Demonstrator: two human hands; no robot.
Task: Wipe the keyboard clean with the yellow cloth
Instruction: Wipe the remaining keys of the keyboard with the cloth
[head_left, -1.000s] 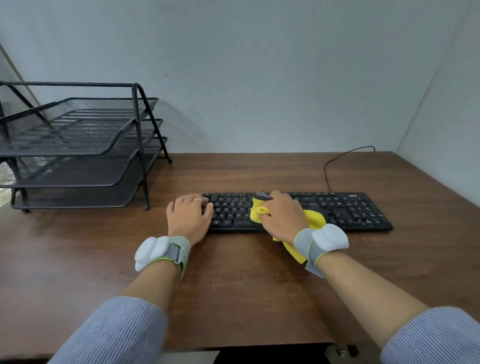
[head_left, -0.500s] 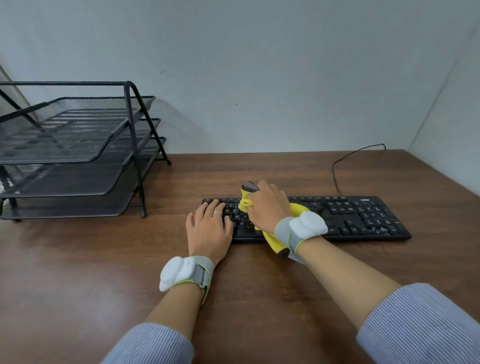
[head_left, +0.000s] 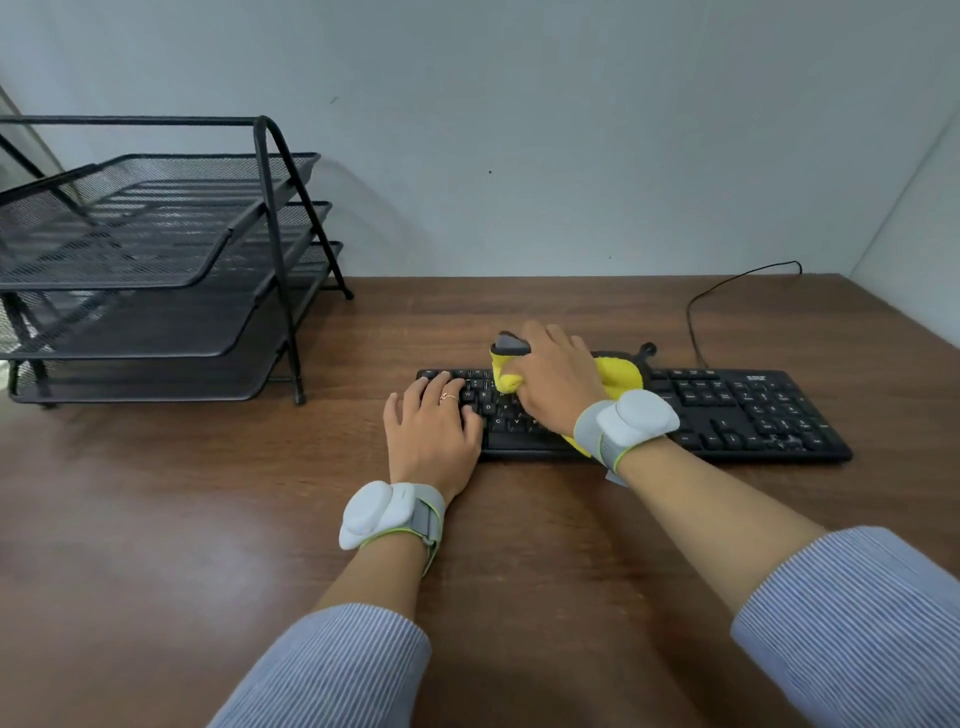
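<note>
A black keyboard (head_left: 737, 410) lies across the brown desk, right of centre. My right hand (head_left: 556, 384) is closed on the yellow cloth (head_left: 618, 376) and presses it onto the keys near the keyboard's back edge, left of its middle. The cloth bunches out on both sides of the hand, with a grey corner by my fingertips. My left hand (head_left: 431, 426) lies flat, fingers apart, on the keyboard's left end and holds nothing. Both wrists carry a white and grey band.
A black three-tier mesh tray rack (head_left: 156, 270) stands at the back left of the desk (head_left: 182, 519). The keyboard's black cable (head_left: 727, 286) loops toward the back wall at the right. Walls close off the back and right side.
My right hand has slid the cloth from the keyboard's front middle toward its back edge. The view has shifted, so the keyboard now sits further right in frame.
</note>
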